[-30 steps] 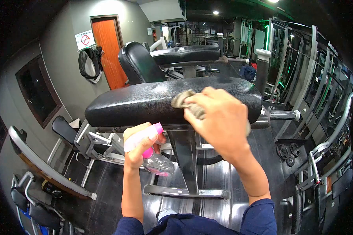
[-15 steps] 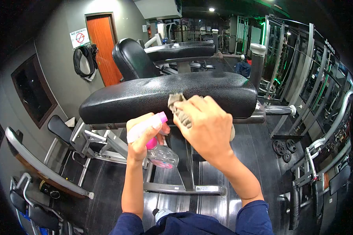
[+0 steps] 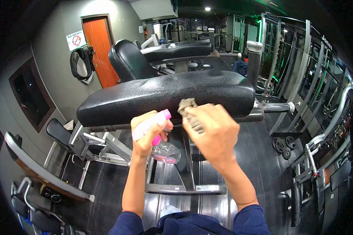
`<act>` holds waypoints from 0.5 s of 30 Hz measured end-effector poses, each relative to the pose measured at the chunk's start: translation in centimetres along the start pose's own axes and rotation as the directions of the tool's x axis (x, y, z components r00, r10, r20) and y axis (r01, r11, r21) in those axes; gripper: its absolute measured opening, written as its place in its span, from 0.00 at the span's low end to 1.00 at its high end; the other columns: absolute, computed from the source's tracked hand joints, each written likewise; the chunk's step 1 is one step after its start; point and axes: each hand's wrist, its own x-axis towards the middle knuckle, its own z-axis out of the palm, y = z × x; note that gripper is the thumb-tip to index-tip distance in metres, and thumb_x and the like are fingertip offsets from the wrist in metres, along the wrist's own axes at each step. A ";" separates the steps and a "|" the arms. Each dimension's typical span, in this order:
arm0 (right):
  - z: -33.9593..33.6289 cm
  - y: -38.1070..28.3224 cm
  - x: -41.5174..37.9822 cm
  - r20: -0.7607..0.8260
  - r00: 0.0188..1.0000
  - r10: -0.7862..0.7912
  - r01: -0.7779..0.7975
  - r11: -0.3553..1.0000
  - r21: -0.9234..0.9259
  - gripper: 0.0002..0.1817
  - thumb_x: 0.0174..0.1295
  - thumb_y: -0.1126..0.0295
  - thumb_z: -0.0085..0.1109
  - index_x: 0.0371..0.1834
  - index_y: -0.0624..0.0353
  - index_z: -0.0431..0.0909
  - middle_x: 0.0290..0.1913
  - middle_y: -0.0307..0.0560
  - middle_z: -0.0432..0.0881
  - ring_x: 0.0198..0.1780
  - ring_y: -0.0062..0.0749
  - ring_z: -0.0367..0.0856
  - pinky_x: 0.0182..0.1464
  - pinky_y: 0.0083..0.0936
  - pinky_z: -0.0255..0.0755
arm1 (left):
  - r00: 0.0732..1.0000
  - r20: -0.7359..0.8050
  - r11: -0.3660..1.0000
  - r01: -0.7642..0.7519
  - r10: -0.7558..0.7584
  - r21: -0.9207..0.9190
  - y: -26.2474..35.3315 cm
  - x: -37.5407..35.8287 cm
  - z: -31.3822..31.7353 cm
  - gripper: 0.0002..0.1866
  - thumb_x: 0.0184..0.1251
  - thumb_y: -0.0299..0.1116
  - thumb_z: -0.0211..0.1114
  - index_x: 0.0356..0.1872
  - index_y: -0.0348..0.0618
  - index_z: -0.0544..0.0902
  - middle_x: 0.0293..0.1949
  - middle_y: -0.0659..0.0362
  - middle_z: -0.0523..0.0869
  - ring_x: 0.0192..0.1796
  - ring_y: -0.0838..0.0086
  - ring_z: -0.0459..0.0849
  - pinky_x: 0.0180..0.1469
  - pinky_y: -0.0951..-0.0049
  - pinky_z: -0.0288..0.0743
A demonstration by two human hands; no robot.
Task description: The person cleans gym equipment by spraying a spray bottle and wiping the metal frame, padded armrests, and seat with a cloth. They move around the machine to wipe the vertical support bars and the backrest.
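The cloth [image 3: 187,105] sits a little further right along the pad [image 3: 137,98] than in the earlier frame, and the bottle [image 3: 167,152] is shifted rightward too. The right hand [image 3: 215,133] has its grip pinching the bunched cloth in front of the pad's near side; whether cloth and pad touch, I cannot tell. The left hand [image 3: 147,135] has its grip wrapped around the bottle's head, in front of the pad's lower edge, and the clear body hangs below the pad. A backrest [image 3: 129,58] stands beyond the pad, and plates [image 3: 284,145] lie to the pad's right.
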 end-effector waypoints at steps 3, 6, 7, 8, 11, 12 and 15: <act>1.0 -0.5 -1.0 0.048 0.999 -0.012 0.012 1.000 0.005 0.13 0.47 0.64 0.72 0.38 0.46 0.85 0.36 0.30 0.81 0.38 0.27 0.79 0.34 0.29 0.76 | 1.000 -0.020 1.000 -0.002 0.001 -0.017 0.1 0.0 0.1 0.16 0.66 0.35 0.62 0.31 0.27 0.85 0.28 0.50 0.86 0.22 0.75 0.82 0.23 0.78 0.74; 0.1 0.9 -1.8 0.022 0.999 -0.026 0.027 0.999 -0.041 0.15 0.45 0.64 0.74 0.39 0.45 0.85 0.36 0.31 0.81 0.38 0.28 0.79 0.35 0.29 0.76 | 0.999 -0.038 1.000 -0.017 0.016 -0.023 -0.1 0.0 0.1 0.16 0.66 0.34 0.62 0.29 0.27 0.85 0.27 0.50 0.85 0.21 0.75 0.82 0.23 0.78 0.74; -0.5 1.5 -2.0 0.004 0.999 -0.034 0.034 0.997 -0.071 0.15 0.44 0.65 0.74 0.39 0.45 0.85 0.36 0.31 0.82 0.38 0.28 0.80 0.35 0.29 0.76 | 0.999 -0.033 1.000 -0.012 0.011 -0.022 -0.2 0.0 0.1 0.16 0.66 0.34 0.62 0.29 0.27 0.85 0.27 0.50 0.85 0.21 0.75 0.81 0.23 0.78 0.73; -1.3 1.9 -2.1 -0.012 1.000 0.012 -0.013 0.998 -0.068 0.15 0.43 0.67 0.75 0.37 0.46 0.87 0.35 0.33 0.83 0.38 0.30 0.80 0.37 0.29 0.76 | 1.000 -0.029 1.000 -0.009 0.009 -0.022 -0.2 0.0 0.1 0.16 0.66 0.34 0.62 0.29 0.27 0.85 0.26 0.50 0.85 0.20 0.75 0.81 0.23 0.78 0.73; -3.1 3.7 -2.2 -0.180 0.978 0.104 -0.119 0.990 -0.079 0.12 0.43 0.71 0.75 0.35 0.50 0.88 0.34 0.38 0.85 0.35 0.34 0.82 0.37 0.30 0.76 | 1.000 -0.016 0.995 0.006 -0.004 0.101 0.0 0.1 0.2 0.22 0.63 0.42 0.58 0.28 0.26 0.82 0.25 0.48 0.84 0.19 0.72 0.81 0.22 0.77 0.75; -3.4 4.1 -2.1 -0.231 0.963 0.141 -0.163 0.984 -0.077 0.12 0.44 0.72 0.74 0.34 0.51 0.88 0.33 0.40 0.85 0.34 0.35 0.82 0.37 0.30 0.76 | 1.000 -0.013 0.995 0.005 -0.004 0.095 0.0 0.2 0.2 0.22 0.63 0.42 0.58 0.28 0.26 0.82 0.25 0.48 0.84 0.19 0.72 0.81 0.22 0.77 0.75; -2.8 3.5 -1.3 -0.244 0.965 0.094 -0.118 0.989 -0.089 0.12 0.44 0.72 0.74 0.34 0.51 0.88 0.33 0.40 0.85 0.34 0.35 0.82 0.37 0.30 0.76 | 1.000 -0.023 0.997 0.009 -0.008 0.077 -0.2 0.0 0.4 0.22 0.64 0.42 0.58 0.28 0.26 0.83 0.25 0.48 0.84 0.19 0.71 0.81 0.21 0.77 0.74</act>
